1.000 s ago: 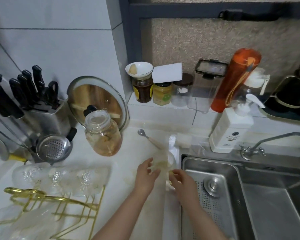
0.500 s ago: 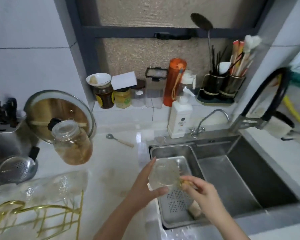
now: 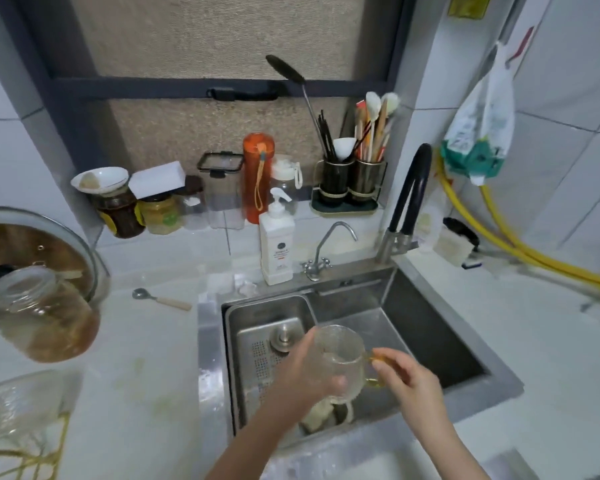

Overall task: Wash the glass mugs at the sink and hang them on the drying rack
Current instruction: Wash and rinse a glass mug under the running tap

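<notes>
Standing at a white-tiled counter, we tilt a glass mug [image 3: 340,355] over the steel sink [image 3: 430,327], left hand [image 3: 305,372] cupping its body, right hand [image 3: 409,379] pinching its amber handle, mouth facing up toward us.

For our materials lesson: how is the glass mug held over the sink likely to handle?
The glass mug is probably rigid and breakable over the steel sink. Its textured wall may aid the left hand. The right hand pinches only the thin amber handle, so it could swing.
</notes>
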Demonstrator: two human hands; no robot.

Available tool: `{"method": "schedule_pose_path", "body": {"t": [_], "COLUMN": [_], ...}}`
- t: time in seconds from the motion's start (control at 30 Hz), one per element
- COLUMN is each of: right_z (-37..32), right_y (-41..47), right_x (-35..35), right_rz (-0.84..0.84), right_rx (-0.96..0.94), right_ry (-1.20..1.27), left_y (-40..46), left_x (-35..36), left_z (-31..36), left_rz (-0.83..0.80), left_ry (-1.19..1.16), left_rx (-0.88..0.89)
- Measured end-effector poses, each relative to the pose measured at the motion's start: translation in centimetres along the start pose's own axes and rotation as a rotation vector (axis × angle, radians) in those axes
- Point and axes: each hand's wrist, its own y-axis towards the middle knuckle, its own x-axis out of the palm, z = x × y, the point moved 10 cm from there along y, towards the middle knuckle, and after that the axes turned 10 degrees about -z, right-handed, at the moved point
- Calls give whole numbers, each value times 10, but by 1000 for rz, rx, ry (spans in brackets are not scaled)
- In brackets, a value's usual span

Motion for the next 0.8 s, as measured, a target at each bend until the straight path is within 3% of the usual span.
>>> {"method": "schedule_pose_path", "body": {"t": [0.3,0.43,0.63,0.8], "right_z": [68,92,138,153], "right_y": [85,110,132,138], "right_x": [-88,-99,-97,-82], "right_rz": [-113,-197,-253,-275], "right_rx": [55,84,286,353], "right_ry": [-139,-216,-23,-24], "left_y": [102,121,135,144], "left_x": [83,102,107,97], "left_z": [-35,-51,-66,-86], "left_rz": [310,351,377,371], "left_ry": [-315,-351,-434,-421], "left_rx": [-293,-423,-510,-592]}}
